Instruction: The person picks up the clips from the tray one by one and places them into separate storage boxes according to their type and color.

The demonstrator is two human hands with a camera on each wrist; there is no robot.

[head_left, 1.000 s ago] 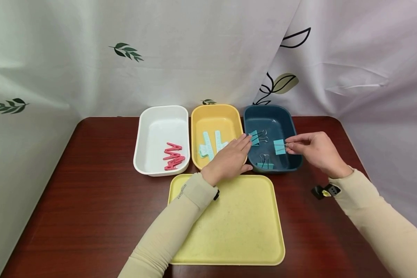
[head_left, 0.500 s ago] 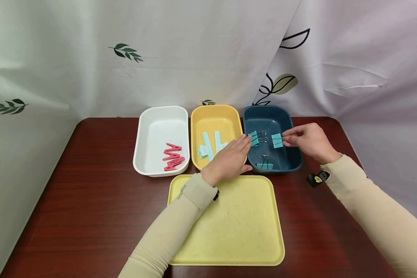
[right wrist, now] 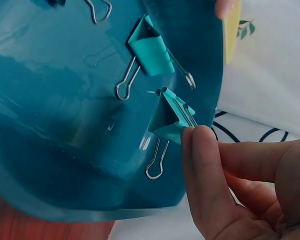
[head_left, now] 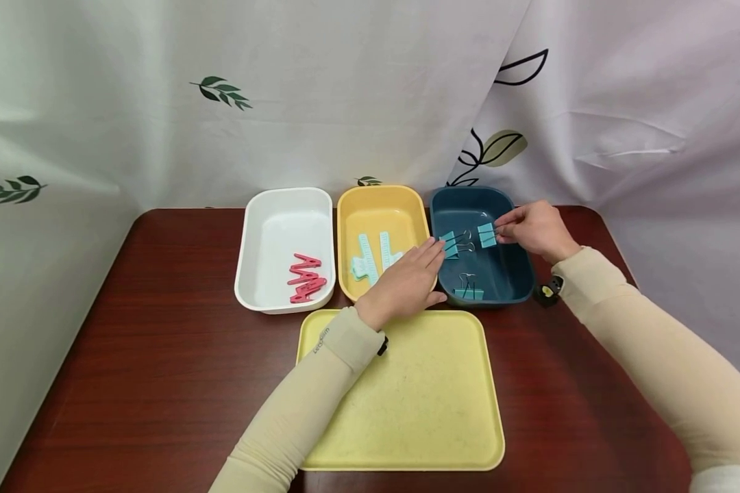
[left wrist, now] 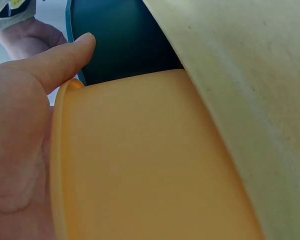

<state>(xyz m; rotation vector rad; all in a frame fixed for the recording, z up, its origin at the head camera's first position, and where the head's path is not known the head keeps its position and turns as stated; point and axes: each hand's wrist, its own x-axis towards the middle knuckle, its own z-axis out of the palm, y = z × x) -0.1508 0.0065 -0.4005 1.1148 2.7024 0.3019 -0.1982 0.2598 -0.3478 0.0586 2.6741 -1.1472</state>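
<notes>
In the head view my right hand [head_left: 538,229] pinches a teal binder clip [head_left: 486,235] by a wire handle, over the dark blue bin [head_left: 504,277]. The right wrist view shows thumb and fingertips on one handle of that clip, the other handle hanging free. Two more teal binder clips lie in the bin: one by its left wall [head_left: 450,245], one near its front [head_left: 469,294]. My left hand [head_left: 403,281] rests, fingers extended, over the front right of the yellow bin [head_left: 379,198], fingertips at the blue bin's rim. It partly hides a mint ruler-like clip [head_left: 386,248].
A second mint ruler-like clip [head_left: 366,259] lies in the yellow bin. To the left, a white bin [head_left: 277,236] holds several red clothespins [head_left: 305,277]. A pale yellow tray [head_left: 425,397] lies on the dark wooden table [head_left: 160,383], beneath my left forearm. Curtains hang behind.
My right hand has moved up and slightly left in the head view, carrying the pinched binder clip farther back over the blue bin. The left hand stays in place.
</notes>
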